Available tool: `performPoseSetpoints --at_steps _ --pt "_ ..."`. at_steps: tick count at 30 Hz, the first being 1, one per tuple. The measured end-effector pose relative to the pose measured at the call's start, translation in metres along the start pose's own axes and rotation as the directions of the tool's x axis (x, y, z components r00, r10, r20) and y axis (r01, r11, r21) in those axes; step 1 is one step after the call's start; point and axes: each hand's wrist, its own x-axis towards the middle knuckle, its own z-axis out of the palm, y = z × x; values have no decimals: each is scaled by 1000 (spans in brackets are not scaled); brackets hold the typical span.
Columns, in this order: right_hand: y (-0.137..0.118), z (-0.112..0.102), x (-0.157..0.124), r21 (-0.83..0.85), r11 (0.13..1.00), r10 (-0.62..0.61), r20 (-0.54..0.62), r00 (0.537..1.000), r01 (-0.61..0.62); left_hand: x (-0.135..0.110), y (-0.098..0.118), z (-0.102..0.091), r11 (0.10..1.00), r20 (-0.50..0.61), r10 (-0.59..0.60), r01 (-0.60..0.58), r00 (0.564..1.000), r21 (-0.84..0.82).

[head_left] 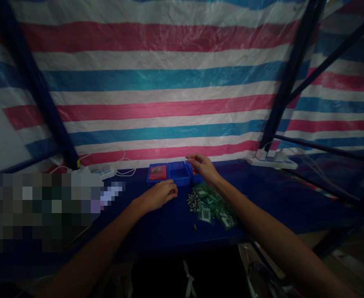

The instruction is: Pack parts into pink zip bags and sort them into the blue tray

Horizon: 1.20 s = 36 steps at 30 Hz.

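My left hand (160, 195) rests low over the blue table, just in front of the blue bins, its fingers curled together. Whatever may lie inside them is hidden. Above the right-hand blue bin (196, 179) hovers my right hand (202, 166), fingers bent toward the thumb; anything between them is too small to see. The middle blue bin (178, 173) stands between the hands. In the left bin lies a red packet (157, 172). A pile of small metal pieces (193, 202) sits beside green-tinted plastic bags (211, 200), under my right forearm.
One small dark piece (195, 227) lies near the front of the table (166, 231). White power strips (271, 162) with cables stand at the back right and back left. Blue metal posts (289, 82) frame a striped plastic sheet (169, 78). The left side is pixelated.
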Motion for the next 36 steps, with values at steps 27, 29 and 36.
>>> performPoseSetpoints --at_steps 27,29,36 --pt "1 1 -2 11 1000 14 82 997 -15 -2 10 -8 969 16 -92 86 996 233" --pt "0 1 -3 19 1000 16 84 996 -18 -2 10 -8 975 24 -81 74 996 210" --pt "0 2 -3 21 999 25 73 997 -27 -2 13 -10 988 39 -68 61 997 142"
